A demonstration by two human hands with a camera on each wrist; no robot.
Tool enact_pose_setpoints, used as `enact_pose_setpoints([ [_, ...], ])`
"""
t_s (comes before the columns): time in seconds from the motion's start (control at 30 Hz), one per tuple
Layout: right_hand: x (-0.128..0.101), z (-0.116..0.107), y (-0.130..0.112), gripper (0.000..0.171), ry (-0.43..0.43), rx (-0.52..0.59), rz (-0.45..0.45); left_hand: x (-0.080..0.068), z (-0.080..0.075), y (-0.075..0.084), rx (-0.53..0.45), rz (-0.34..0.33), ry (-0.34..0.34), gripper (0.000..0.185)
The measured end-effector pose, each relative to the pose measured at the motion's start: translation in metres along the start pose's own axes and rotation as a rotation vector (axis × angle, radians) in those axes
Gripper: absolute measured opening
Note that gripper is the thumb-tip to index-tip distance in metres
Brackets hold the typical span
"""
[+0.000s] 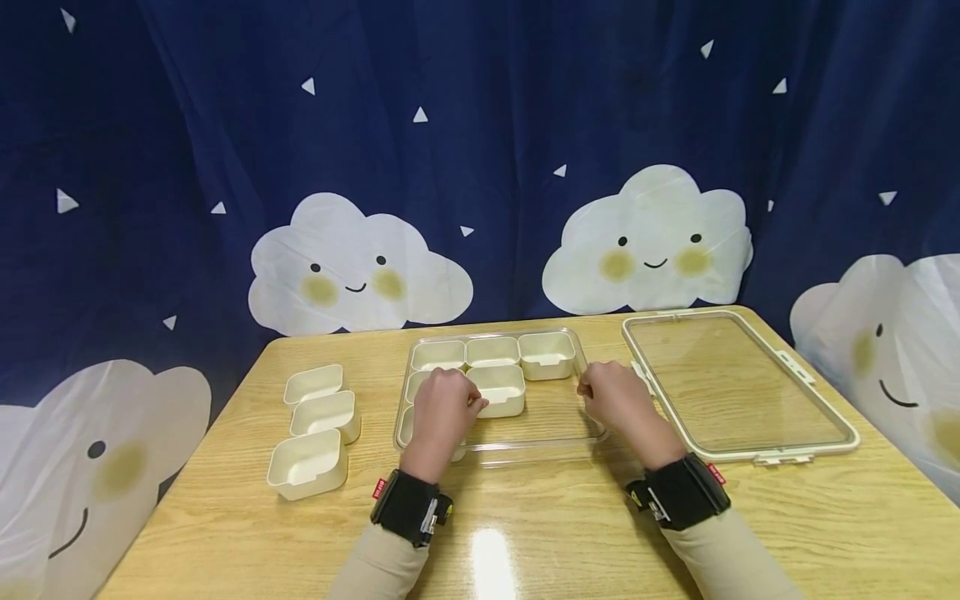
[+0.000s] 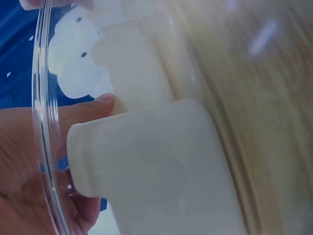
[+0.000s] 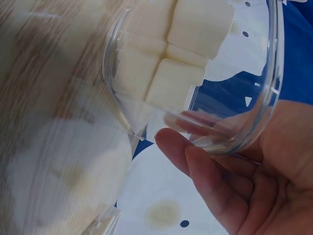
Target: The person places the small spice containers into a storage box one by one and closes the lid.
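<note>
We see both forearms reaching forward over the wooden tabletop, each in a beige sleeve with a black wrist strap. The left hand lies palm down inside the clear tray; its fingers curl round a small cream cup, the thumb pressed against the cup's side. The right hand rests at the tray's right edge, fingers loosely bent and close together under the clear rim, touching it without a firm pinch.

The tray is a shallow rounded rectangle of transparent plastic in the middle of the tabletop. Inside it sit square cream cups with rounded corners, smooth and matte, packed side by side along the far wall. Three more such cups stand in a row left of the tray. A clear lid with a cream frame lies flat to its right.
</note>
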State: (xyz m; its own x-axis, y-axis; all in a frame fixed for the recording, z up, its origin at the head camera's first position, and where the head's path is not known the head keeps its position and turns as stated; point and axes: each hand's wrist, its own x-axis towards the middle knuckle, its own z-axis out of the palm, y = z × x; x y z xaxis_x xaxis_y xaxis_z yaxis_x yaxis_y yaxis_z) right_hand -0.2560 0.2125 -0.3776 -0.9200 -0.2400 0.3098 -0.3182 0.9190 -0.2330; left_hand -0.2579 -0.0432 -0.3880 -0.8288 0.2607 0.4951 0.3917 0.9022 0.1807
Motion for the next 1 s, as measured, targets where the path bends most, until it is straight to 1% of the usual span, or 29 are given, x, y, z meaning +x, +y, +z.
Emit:
enact_pose_setpoints([
  [0.17,-0.0002,0.0002,0.0007,0.038,0.002,-0.005,-0.002,0.0003,-0.0004,-0.0008,0.021,0.010,-0.001,0.014],
  [0.43,0.0031,0.0004,0.0027,0.041,0.000,-0.021,0.005,0.0019,-0.0014,-0.0031,0.028,0.045,0.024,0.009],
  [0.63,0.0040,0.0007,0.0022,0.046,-0.011,-0.013,0.010,0.0033,-0.0032,-0.0026,0.021,0.036,0.012,0.010],
  [0.8,0.0037,0.0013,0.0015,0.045,-0.003,-0.016,0.001,0.0034,-0.0014,-0.0040,0.017,0.027,0.000,0.011],
  [1.0,0.0014,0.0032,0.0017,0.044,-0.001,-0.027,-0.006,-0.0006,0.0012,-0.0041,0.014,0.001,-0.015,0.012],
])
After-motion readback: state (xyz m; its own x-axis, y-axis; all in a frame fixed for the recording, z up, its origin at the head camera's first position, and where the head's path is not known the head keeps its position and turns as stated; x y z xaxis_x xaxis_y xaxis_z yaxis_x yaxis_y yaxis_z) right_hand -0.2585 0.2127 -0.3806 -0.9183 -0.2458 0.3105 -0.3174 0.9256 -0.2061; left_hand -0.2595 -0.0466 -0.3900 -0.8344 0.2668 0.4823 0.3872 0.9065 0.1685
